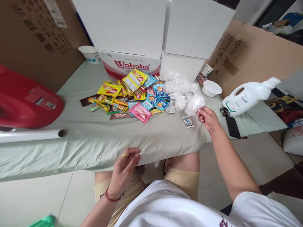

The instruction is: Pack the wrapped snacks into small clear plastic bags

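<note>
My right hand (206,117) pinches the edge of a clear plastic bag (195,102) at the right end of a crumpled pile of such bags. Just left of that hand, a small wrapped snack (188,122) lies alone on the cloth. My left hand (126,165) hovers by the table's front edge, fingers curled against the thumb, with nothing visible in it. Beyond it spreads a heap of packaged snacks: yellow packets (110,90), blue packets (159,90), a pink packet (140,112) and brown wrappers (121,116).
A green cloth (94,151) covers the table. Left are a red jug (26,101) and a white roll (33,135); right, a white bottle (248,96), a black phone (233,126) and a white bowl (211,88). White boxes (123,25) and a paper cup (90,54) stand behind.
</note>
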Demonstrator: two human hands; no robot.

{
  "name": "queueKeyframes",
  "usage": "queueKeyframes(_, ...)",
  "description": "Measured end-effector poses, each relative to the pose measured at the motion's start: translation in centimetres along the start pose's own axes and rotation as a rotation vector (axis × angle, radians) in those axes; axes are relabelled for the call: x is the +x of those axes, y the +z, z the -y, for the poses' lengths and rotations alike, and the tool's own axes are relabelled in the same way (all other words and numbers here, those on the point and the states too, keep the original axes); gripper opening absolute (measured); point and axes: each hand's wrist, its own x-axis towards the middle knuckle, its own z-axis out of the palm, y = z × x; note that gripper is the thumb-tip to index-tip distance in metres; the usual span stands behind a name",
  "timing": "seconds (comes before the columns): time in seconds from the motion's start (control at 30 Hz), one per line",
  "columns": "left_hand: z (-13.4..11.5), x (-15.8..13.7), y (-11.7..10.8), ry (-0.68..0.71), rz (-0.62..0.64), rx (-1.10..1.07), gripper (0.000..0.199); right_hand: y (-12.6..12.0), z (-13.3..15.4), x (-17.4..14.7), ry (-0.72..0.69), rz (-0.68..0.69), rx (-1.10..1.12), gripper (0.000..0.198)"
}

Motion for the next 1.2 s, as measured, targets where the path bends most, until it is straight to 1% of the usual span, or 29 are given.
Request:
queueKeyframes(0.07,-1.0,0.9,2.5,0.012,0.094,-0.03,0.034,2.7,-0.8,-2.8,0.001,0.064,-0.001,0.037)
queueKeyframes(0.1,-1.5,1.7,3.9,0.026,0.116,-0.055,0.037,4.1,-1.5,-4.2,0.0,0.078,-0.024,0.035)
queueKeyframes(0.17,-2.1,3.5,6.6,0.061,0.125,-0.1,0.056,6.8,-3.0,-6.8,-0.018,0.133,-0.101,0.031)
queueKeyframes(0.2,-2.2,4.4,7.8,0.085,0.133,-0.101,0.066,8.0,-3.7,-8.0,-0.039,0.186,-0.147,0.028)
queueKeyframes(0.23,-2.2,5.3,8.9,0.107,0.141,-0.094,0.07,9.0,-4.2,-9.0,-0.061,0.247,-0.187,0.026)
queueKeyframes(0.3,-1.7,6.8,10.3,0.109,0.169,-0.115,0.057,10.3,-5.0,-10.4,-0.082,0.333,-0.211,0.023)
queueKeyframes(0.33,-1.3,7.3,10.6,0.091,0.175,-0.144,0.048,10.7,-5.2,-10.7,-0.066,0.334,-0.185,0.022)
queueKeyframes(0.4,-0.4,7.9,10.6,0.046,0.157,-0.214,0.034,10.6,-5.2,-10.9,0.012,0.256,-0.072,0.022)
queueKeyframes(0.47,0.4,8.2,9.9,0.011,0.096,-0.276,0.034,9.7,-5.0,-10.6,0.091,0.136,0.046,0.023)
queueKeyframes(0.53,0.9,8.3,8.9,-0.021,0.038,-0.337,0.036,8.1,-4.6,-10.0,0.098,0.005,0.102,0.025)
queueKeyframes(0.57,1.0,8.4,8.4,-0.038,0.022,-0.373,0.035,7.2,-4.3,-9.5,0.06,-0.073,0.106,0.024)
queueKeyframes(0.6,1.1,8.4,7.9,-0.055,0.015,-0.409,0.034,6.1,-3.9,-8.7,-0.006,-0.158,0.094,0.022)
queueKeyframes(0.67,0.9,8.3,7.2,-0.081,0.021,-0.468,0.031,3.9,-3.0,-6.5,-0.208,-0.357,-0.009,0.014)
queueKeyframes(0.73,0.5,8.1,6.8,-0.117,0.033,-0.518,0.03,1.7,-2.0,-3.1,-0.419,-0.561,-0.241,0.006)
queueKeyframes(0.77,0.3,8.0,6.8,-0.142,0.035,-0.542,0.031,0.8,-1.5,-1.2,-0.482,-0.629,-0.402,0.004)
queueKeyframes(0.8,0.2,8.0,6.9,-0.17,0.036,-0.564,0.033,0.1,-1.2,0.8,-0.497,-0.652,-0.56,0.004)
queueKeyframes(0.83,0.0,7.9,6.9,-0.197,0.04,-0.582,0.035,-0.4,-0.9,2.7,-0.46,-0.607,-0.696,0.006)
queueKeyframes(0.9,0.0,7.7,7.2,-0.236,0.052,-0.595,0.039,-0.7,-0.7,5.2,-0.346,-0.46,-0.844,0.008)
queueKeyframes(0.93,0.0,7.7,7.3,-0.247,0.054,-0.593,0.04,-0.3,-0.8,5.5,-0.316,-0.389,-0.87,0.012)
queueKeyframes(0.97,0.1,7.6,7.5,-0.252,0.053,-0.585,0.04,0.4,-1.1,5.1,-0.325,-0.328,-0.872,0.018)
queueKeyframes(1.0,0.3,7.5,7.6,-0.252,0.049,-0.572,0.04,1.4,-1.5,3.9,-0.364,-0.258,-0.857,0.024)
queueKeyframes(1.03,0.4,7.4,7.7,-0.248,0.043,-0.558,0.04,2.6,-2.1,2.1,-0.426,-0.163,-0.839,0.03)
queueKeyframes(1.07,0.5,7.3,7.9,-0.242,0.043,-0.546,0.041,3.9,-2.9,-0.2,-0.491,-0.03,-0.8,0.03)
queueKeyframes(1.13,0.7,7.0,8.2,-0.245,0.061,-0.527,0.043,6.7,-5.1,-5.3,-0.564,0.348,-0.695,0.029)
queueKeyframes(1.17,0.7,6.9,8.4,-0.256,0.073,-0.519,0.046,7.9,-6.3,-7.7,-0.604,0.484,-0.662,0.031)
queueKeyframes(1.2,0.8,6.8,8.5,-0.271,0.085,-0.507,0.048,9.0,-7.4,-9.7,-0.621,0.505,-0.625,0.027)
